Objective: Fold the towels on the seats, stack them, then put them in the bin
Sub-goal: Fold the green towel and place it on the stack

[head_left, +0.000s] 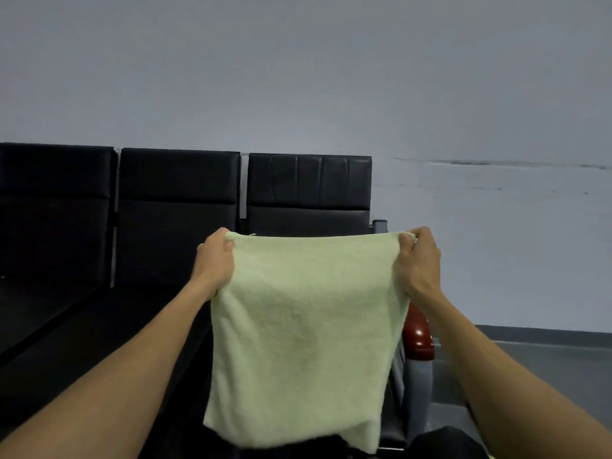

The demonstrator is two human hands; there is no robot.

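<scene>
Towel (304, 326) between raised gripping hands

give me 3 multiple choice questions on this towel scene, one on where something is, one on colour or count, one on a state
1. Where does the towel hang?
A. in front of the rightmost black seat
B. flat on the floor
C. over the leftmost backrest

2. How many black backrests show along the wall?
A. one
B. three
C. five

3. How is the towel held?
A. crumpled in one fist
B. lying loose, untouched
C. spread out, pinched at both top corners

Key:
1. A, the pale green cloth covers the lower part of the rightmost seat.
2. B, three dark backrests stand side by side.
3. C, the left hand and the right hand each grip one top corner and the cloth hangs flat between them.
</scene>
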